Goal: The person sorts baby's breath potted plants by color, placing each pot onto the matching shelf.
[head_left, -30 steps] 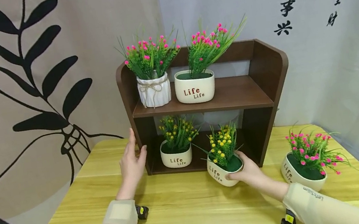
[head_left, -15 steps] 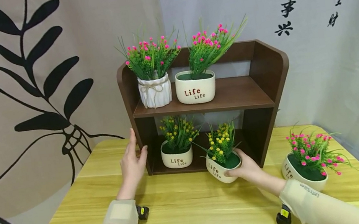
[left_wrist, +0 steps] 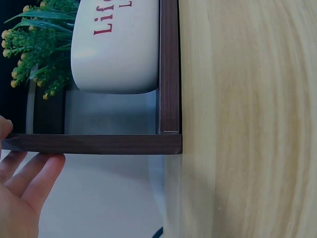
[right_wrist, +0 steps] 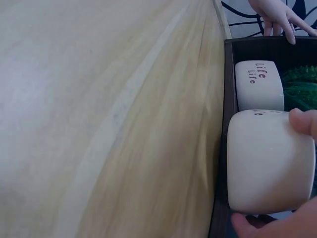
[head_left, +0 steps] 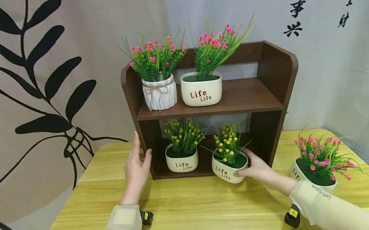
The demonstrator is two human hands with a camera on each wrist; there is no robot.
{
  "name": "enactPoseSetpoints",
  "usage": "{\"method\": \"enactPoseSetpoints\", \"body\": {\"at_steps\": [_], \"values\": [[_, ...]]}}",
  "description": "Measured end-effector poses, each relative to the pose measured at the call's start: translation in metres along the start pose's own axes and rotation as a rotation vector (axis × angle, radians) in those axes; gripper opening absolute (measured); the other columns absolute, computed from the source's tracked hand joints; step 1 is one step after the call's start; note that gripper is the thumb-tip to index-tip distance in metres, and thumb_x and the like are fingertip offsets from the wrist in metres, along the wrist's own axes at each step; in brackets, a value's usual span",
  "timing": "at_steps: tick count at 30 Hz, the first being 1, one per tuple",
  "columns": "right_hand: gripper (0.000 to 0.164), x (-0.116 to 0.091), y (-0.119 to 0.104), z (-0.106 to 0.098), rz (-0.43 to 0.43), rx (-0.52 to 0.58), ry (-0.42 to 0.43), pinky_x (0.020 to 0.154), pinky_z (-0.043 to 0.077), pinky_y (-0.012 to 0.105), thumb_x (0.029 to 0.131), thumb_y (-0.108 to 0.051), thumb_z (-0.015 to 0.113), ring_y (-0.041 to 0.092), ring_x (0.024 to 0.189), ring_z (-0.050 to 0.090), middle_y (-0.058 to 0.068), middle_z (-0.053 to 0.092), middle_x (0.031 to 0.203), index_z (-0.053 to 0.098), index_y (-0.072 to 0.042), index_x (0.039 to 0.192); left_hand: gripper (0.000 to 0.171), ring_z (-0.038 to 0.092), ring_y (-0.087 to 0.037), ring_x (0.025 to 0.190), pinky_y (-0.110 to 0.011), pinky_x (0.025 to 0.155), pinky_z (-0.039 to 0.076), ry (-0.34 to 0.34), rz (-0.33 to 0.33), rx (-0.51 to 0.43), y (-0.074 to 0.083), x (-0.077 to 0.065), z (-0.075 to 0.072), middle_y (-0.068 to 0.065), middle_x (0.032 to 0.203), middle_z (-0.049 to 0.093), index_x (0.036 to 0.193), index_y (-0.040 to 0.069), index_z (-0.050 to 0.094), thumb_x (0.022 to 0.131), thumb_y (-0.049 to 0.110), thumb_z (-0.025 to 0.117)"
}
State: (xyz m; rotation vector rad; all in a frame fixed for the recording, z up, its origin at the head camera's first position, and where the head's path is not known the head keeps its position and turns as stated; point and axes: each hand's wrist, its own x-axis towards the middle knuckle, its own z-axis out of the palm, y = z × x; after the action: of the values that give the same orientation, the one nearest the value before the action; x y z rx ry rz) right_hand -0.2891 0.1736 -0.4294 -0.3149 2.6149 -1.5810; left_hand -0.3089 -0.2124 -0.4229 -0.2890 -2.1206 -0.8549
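Note:
My right hand [head_left: 259, 168] grips a cream "Life" flowerpot [head_left: 226, 170] of yellow flowers at its right end, thumb on the front. The pot is slightly tilted at the front edge of the lower board of a brown two-tier shelf [head_left: 240, 104]. In the right wrist view, that pot [right_wrist: 270, 161] fills the space between thumb and finger. My left hand [head_left: 136, 170] holds the shelf's left side panel [left_wrist: 99, 144], its thumb on the inner side and fingers along the outside. Left of the gripped pot, a matching yellow-flowered pot [head_left: 182, 163] stands on the lower board.
The upper board carries a white pot tied with twine [head_left: 160, 94] and a cream "Life" pot [head_left: 202, 92], both with pink flowers. Another pink-flowered pot [head_left: 313, 175] stands on the wooden table [head_left: 192, 217] at the right, beside my right forearm. A printed curtain [head_left: 335, 68] hangs behind.
My right hand has moved the yellow-flowered pot slightly up and back toward the lower board, and the pot has turned a little more to face the front. My left hand stays on the side panel.

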Motion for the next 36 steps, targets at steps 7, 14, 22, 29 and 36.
{"method": "enactPoseSetpoints", "body": {"at_steps": [7, 14, 22, 29, 36], "values": [[0.089, 0.002, 0.003, -0.006, 0.019, 0.011, 0.047, 0.083, 0.049, 0.038, 0.076, -0.012, 0.080, 0.039, 0.117, 0.051, 0.028, 0.046, 0.135, 0.028, 0.004, 0.147, 0.076, 0.046, -0.018, 0.049, -0.034, 0.045, 0.033, 0.004, 0.003, -0.003, 0.000, 0.000, 0.000, -0.023, 0.134, 0.054, 0.156, 0.019, 0.023, 0.092, 0.010, 0.065], [0.085, 0.005, 0.001, -0.009, 0.057, 0.030, 0.075, 0.089, 0.049, 0.044, 0.080, -0.012, 0.075, 0.041, 0.122, 0.047, 0.030, 0.043, 0.139, 0.026, 0.005, 0.148, 0.073, 0.048, -0.019, 0.050, -0.035, 0.045, 0.034, 0.013, 0.011, -0.002, 0.000, 0.001, -0.001, -0.024, 0.134, 0.054, 0.154, 0.013, 0.027, 0.092, 0.009, 0.065], [0.076, 0.008, 0.002, -0.009, 0.086, 0.056, 0.133, 0.086, 0.050, 0.042, 0.085, -0.009, 0.072, 0.041, 0.121, 0.048, 0.029, 0.043, 0.138, 0.030, 0.003, 0.147, 0.076, 0.043, -0.016, 0.048, -0.034, 0.045, 0.033, 0.015, 0.021, 0.001, 0.000, 0.000, 0.001, -0.025, 0.133, 0.055, 0.155, 0.016, 0.025, 0.091, 0.008, 0.066], [0.072, 0.015, 0.004, -0.006, 0.106, 0.053, 0.148, 0.089, 0.048, 0.043, 0.087, -0.010, 0.068, 0.041, 0.123, 0.047, 0.028, 0.042, 0.139, 0.031, 0.004, 0.147, 0.077, 0.042, -0.015, 0.048, -0.034, 0.046, 0.033, 0.001, 0.005, 0.002, 0.000, -0.001, 0.000, -0.024, 0.134, 0.054, 0.156, 0.018, 0.023, 0.092, 0.009, 0.066], [0.071, 0.021, 0.005, -0.005, 0.113, 0.066, 0.122, 0.095, 0.044, 0.047, 0.090, -0.013, 0.066, 0.041, 0.127, 0.044, 0.027, 0.038, 0.144, 0.028, 0.003, 0.149, 0.078, 0.045, -0.017, 0.050, -0.035, 0.048, 0.034, 0.000, 0.007, 0.002, 0.000, -0.001, 0.000, -0.024, 0.134, 0.054, 0.156, 0.021, 0.022, 0.092, 0.009, 0.065]]}}
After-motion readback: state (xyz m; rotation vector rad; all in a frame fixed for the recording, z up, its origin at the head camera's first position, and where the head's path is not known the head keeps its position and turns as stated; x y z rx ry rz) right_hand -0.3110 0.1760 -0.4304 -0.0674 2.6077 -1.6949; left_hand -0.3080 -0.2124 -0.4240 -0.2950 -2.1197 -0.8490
